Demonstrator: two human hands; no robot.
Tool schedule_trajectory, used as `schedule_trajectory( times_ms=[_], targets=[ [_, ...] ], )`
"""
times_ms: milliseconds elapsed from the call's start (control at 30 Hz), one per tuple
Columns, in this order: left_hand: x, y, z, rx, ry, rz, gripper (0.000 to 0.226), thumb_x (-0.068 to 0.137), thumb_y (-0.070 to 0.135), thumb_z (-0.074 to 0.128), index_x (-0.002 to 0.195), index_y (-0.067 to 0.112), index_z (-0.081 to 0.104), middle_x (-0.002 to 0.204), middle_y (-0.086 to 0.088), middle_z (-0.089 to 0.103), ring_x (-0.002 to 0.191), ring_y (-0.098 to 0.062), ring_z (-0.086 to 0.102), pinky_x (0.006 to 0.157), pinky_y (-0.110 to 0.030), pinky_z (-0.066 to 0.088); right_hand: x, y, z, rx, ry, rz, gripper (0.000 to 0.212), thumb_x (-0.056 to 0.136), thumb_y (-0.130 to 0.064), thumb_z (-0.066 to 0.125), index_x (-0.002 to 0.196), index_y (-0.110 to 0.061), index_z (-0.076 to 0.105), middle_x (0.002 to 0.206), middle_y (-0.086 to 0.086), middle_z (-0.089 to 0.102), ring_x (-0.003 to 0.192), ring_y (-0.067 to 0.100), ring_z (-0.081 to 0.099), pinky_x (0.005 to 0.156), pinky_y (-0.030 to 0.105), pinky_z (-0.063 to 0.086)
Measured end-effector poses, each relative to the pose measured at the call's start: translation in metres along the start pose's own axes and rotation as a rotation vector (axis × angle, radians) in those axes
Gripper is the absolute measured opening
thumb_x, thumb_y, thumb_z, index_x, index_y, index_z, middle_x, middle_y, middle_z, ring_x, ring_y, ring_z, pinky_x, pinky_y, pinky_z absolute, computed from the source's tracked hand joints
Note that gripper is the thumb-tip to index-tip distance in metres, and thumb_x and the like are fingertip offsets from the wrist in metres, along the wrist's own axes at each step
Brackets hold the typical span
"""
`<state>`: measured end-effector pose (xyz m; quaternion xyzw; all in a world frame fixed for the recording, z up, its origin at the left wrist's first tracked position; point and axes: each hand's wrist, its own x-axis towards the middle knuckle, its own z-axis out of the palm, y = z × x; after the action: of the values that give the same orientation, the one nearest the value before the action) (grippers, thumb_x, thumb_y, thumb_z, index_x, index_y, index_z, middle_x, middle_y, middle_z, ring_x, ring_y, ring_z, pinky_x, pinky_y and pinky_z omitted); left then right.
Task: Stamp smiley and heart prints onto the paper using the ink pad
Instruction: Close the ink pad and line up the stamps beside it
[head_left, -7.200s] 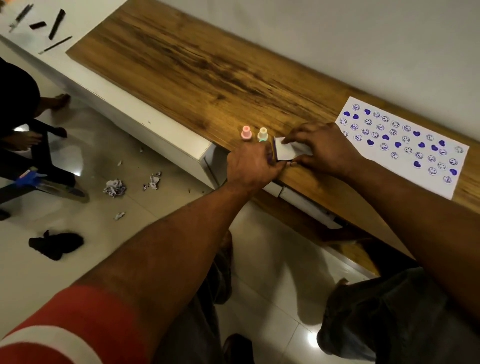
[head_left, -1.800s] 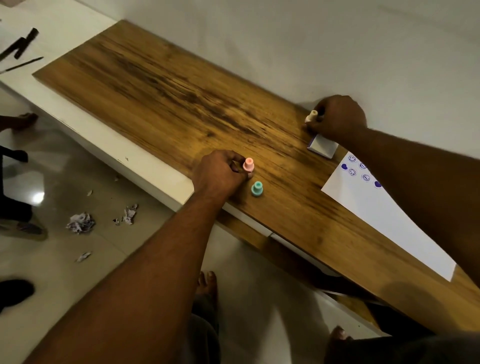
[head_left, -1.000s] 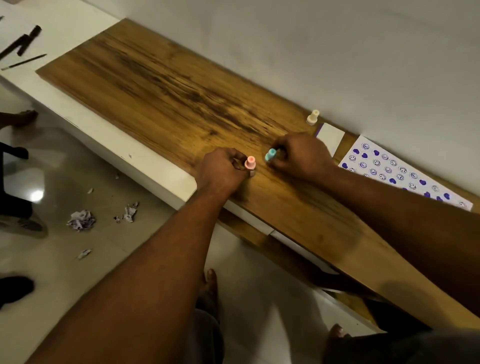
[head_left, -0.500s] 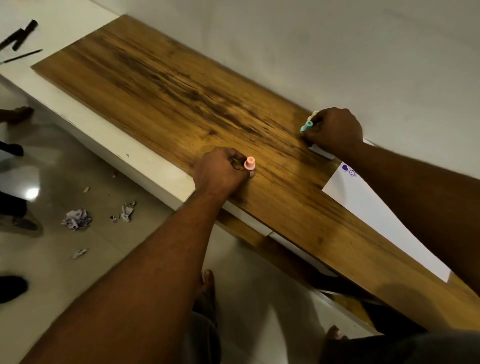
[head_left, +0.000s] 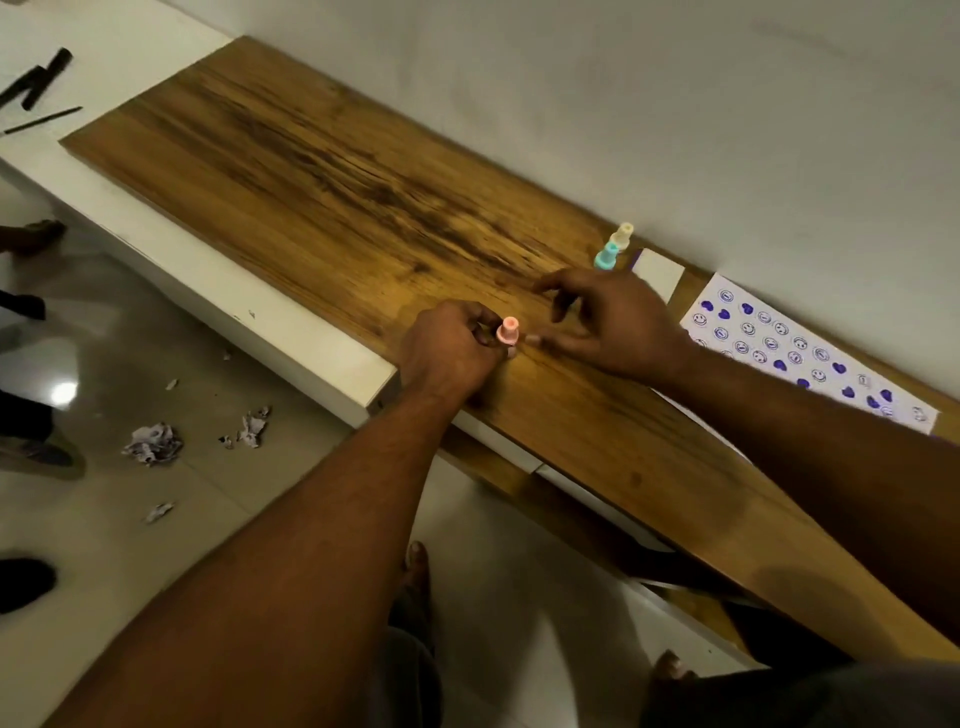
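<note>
My left hand (head_left: 449, 351) rests near the front edge of the wooden tabletop (head_left: 332, 176), fingers closed around the base of an upright pink stamp (head_left: 507, 331). My right hand (head_left: 610, 317) hovers just to the right of that stamp, fingers spread and empty. Against the wall stand a teal stamp (head_left: 606, 256) and a cream stamp (head_left: 622, 236), side by side. Right of them lies the closed white ink pad (head_left: 658, 272). The paper (head_left: 810, 353) with purple smiley and heart prints lies at the right, partly hidden by my right forearm.
A white cabinet top (head_left: 119, 62) at the far left holds black pens (head_left: 44, 78). Crumpled paper scraps (head_left: 153, 444) lie on the tiled floor. Another person's feet (head_left: 31, 236) show at the left edge. The grey wall (head_left: 675, 104) borders the tabletop's far side.
My right hand set the teal stamp down beside the cream stamp at the wall, then came back empty toward the pink stamp. My left hand has stayed on the pink stamp.
</note>
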<state>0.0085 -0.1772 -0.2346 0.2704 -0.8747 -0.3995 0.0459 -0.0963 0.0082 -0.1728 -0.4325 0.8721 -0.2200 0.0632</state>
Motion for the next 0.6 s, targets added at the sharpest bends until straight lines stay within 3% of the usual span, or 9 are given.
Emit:
schedule_trajectory(
  times_ms=[133,267,467,600],
  targets=[
    [-0.004,0.007,0.008,-0.025,-0.028,0.039,0.037,0.079,0.042,0.090,0.113,0.037,0.078,0.078,0.018,0.067,0.075,0.002,0.062,0.059,-0.022,0.038,0.001,-0.002,0.023,-0.098,-0.060,-0.027,0.040,0.093,-0.048,0.067,0.126,-0.027,0.068,0.119,-0.009,0.067,0.096,0.006,0.059,0.071,0.026,0.052],
    [-0.003,0.011,0.016,-0.020,-0.039,0.058,0.041,0.077,0.042,0.090,0.116,0.038,0.076,0.079,0.018,0.065,0.077,0.000,0.061,0.059,-0.024,0.036,0.008,0.007,0.026,-0.117,-0.054,0.028,0.033,0.090,-0.046,0.071,0.116,-0.026,0.072,0.107,-0.008,0.068,0.094,0.011,0.063,0.067,0.024,0.050],
    [0.004,0.007,0.020,-0.027,-0.069,0.048,0.061,0.072,0.046,0.092,0.127,0.036,0.069,0.082,0.016,0.066,0.077,0.004,0.059,0.060,-0.025,0.034,0.031,0.047,0.008,-0.221,0.120,0.376,0.037,0.089,-0.052,0.067,0.112,-0.025,0.076,0.093,-0.001,0.071,0.089,0.020,0.068,0.066,0.027,0.046],
    [0.009,0.004,0.018,-0.016,-0.068,0.047,0.059,0.071,0.048,0.092,0.125,0.037,0.070,0.082,0.016,0.067,0.078,0.002,0.060,0.060,-0.025,0.033,0.036,0.065,0.004,-0.265,0.151,0.428,0.047,0.088,-0.056,0.068,0.117,-0.020,0.075,0.101,0.005,0.074,0.090,0.024,0.068,0.069,0.027,0.042]
  ],
)
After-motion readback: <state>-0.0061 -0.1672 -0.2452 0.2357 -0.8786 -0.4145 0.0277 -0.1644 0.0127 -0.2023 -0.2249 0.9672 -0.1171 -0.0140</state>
